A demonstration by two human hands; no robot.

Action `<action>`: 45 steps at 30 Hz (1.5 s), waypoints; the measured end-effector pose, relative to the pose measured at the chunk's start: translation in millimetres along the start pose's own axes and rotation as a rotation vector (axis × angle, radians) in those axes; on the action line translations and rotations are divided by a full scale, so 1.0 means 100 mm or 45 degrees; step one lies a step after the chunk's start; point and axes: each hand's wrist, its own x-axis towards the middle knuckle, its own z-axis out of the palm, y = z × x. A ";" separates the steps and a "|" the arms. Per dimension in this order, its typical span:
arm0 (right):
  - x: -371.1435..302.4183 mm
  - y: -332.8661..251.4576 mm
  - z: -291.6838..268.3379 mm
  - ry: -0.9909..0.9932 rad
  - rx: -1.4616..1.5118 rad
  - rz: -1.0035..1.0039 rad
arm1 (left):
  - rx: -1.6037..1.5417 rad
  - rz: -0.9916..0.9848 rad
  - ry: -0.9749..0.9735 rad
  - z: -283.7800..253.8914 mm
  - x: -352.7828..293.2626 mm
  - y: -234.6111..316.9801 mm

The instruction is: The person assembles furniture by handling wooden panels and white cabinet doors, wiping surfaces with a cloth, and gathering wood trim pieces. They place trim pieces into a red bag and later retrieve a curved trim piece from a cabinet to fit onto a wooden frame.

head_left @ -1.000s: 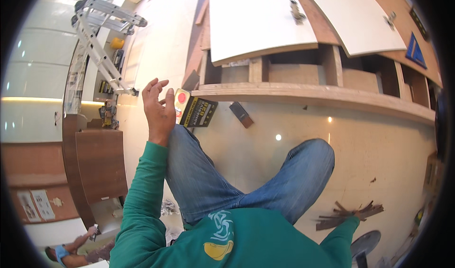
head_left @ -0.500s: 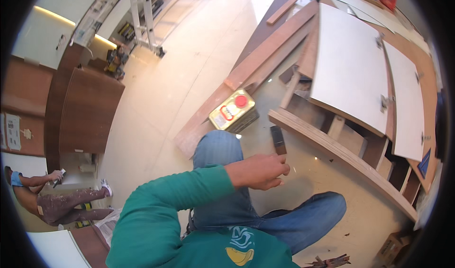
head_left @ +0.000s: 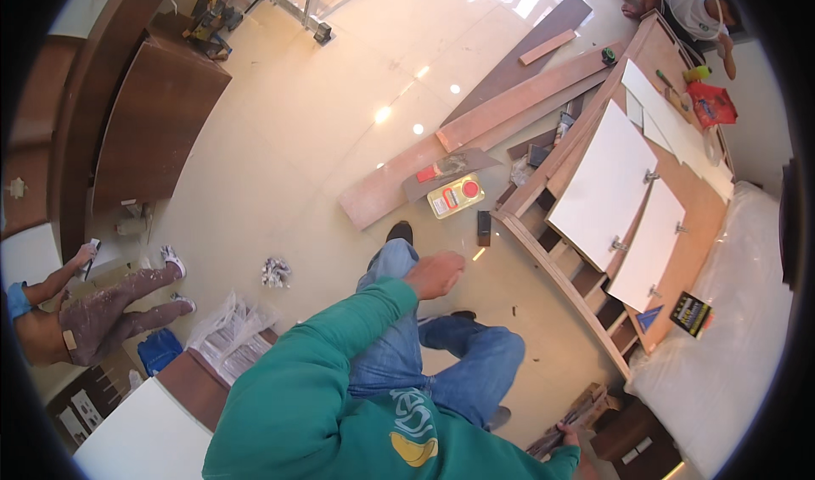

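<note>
My left hand [head_left: 436, 275], at the end of a green sleeve, is held over my bent knee with its fingers curled closed. Whatever may be inside them is too small or hidden to make out. Beyond it on the floor stand a gold tin with a red cap [head_left: 456, 196] and a small black block-like item [head_left: 484, 228]. At the lower right my right hand [head_left: 568, 435] grips a bundle of thin brown wood strips [head_left: 584, 414], partly cut off by my sleeve.
A wooden cabinet frame [head_left: 564, 289] with white hinged doors [head_left: 607, 183] lies on the right. Long planks [head_left: 526, 94] rest on the floor ahead. At left, another person [head_left: 106, 310] is near brown cabinets [head_left: 153, 132]; someone else [head_left: 692, 9] is at far right.
The view has risen and shifted, showing more floor and a second person at far right. My left hand has pulled back from the black item. My right hand now shows, gripping the strips.
</note>
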 end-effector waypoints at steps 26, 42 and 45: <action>-2.44 -2.65 1.72 -0.689 -0.565 -0.419 | -0.026 -1.100 0.057 -1.54 -3.23 1.28; -2.48 -3.64 3.59 -0.980 -0.792 -0.500 | -0.231 -1.410 0.309 -1.42 -3.49 0.63; -2.55 -3.79 3.66 -1.072 -0.709 -0.586 | 0.064 -1.229 0.165 -1.64 -3.48 0.01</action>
